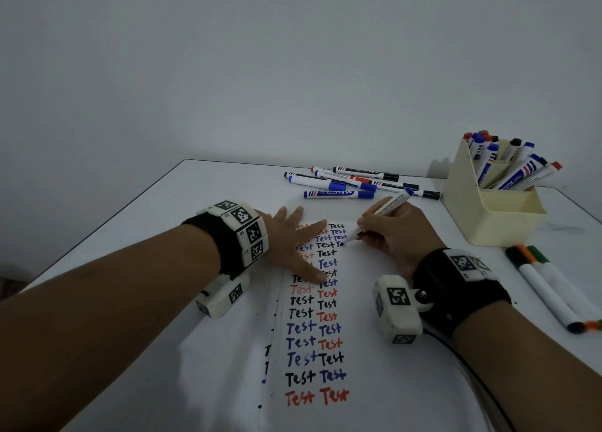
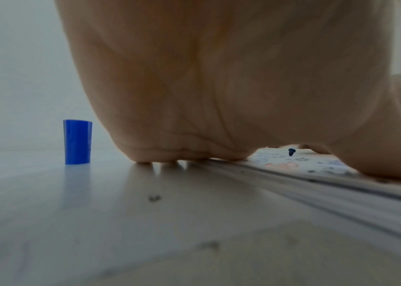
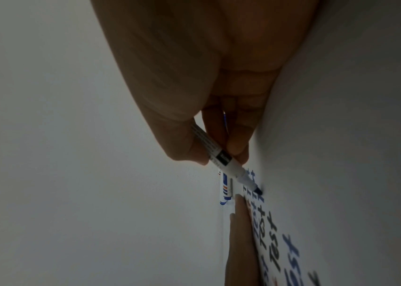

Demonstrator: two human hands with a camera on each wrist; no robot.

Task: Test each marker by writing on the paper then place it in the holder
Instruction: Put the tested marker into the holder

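Fingers of right hand pinch marker, tip on paper | left hand flat, fingers spread

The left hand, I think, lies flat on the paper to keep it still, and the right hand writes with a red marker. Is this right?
One detail is wrong: the marker in the right hand is blue, not red. The right wrist view shows its dark blue tip on the paper, and the head view shows its blue end. The left hand does lie flat on the paper.
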